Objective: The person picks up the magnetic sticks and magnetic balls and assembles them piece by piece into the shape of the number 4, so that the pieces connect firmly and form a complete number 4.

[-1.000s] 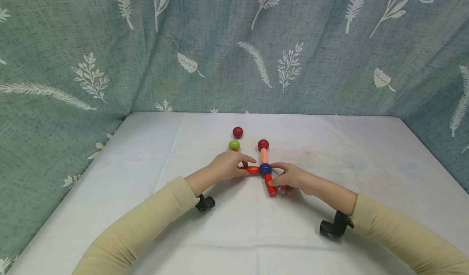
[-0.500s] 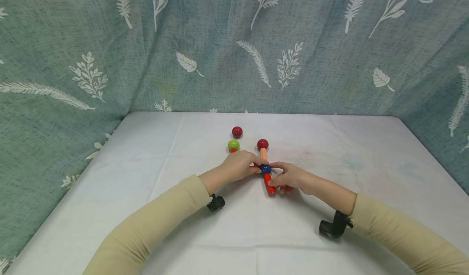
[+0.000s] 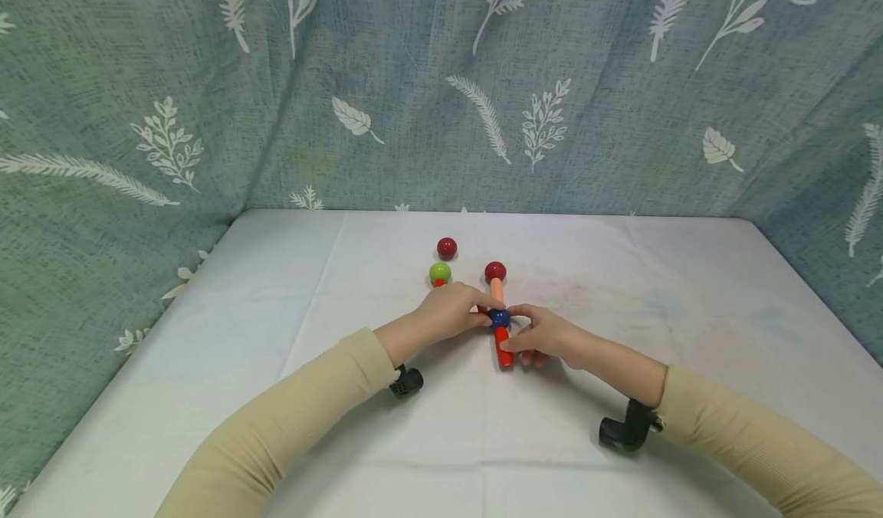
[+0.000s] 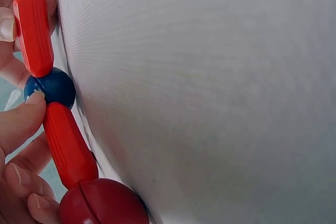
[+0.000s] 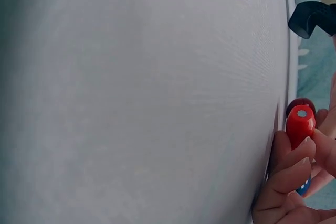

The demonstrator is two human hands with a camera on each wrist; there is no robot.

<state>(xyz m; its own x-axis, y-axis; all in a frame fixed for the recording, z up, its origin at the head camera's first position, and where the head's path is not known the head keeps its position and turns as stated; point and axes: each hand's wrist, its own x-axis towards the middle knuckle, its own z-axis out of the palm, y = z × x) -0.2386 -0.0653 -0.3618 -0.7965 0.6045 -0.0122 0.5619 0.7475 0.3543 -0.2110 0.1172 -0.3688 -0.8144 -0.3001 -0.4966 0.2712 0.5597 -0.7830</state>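
Note:
A blue ball (image 3: pixel 500 318) joins several magnetic sticks on the white cloth. My left hand (image 3: pixel 451 309) pinches this ball between thumb and forefinger, mostly covering a red stick (image 4: pixel 70 142) that runs to a dark red ball (image 4: pixel 105 203) in the left wrist view. My right hand (image 3: pixel 552 336) grips another red stick (image 3: pixel 504 348), which points toward me from the blue ball; its forefinger touches the ball's right side. In the right wrist view this stick's metal tip shows. A peach stick (image 3: pixel 497 291) leads away to a second dark red ball (image 3: pixel 495 272).
Beyond my left hand sits a green ball (image 3: pixel 440 273) with a red stick end (image 3: pixel 439 283) against it, partly hidden. A loose dark red ball (image 3: pixel 447 248) lies farther back. White cloth (image 3: pixel 621 288) covers the table, and a leaf-patterned curtain (image 3: pixel 414 158) hangs behind.
My left hand has moved right, from the side red stick onto the blue ball. The red stick in my right hand has swung slightly left at its near end.

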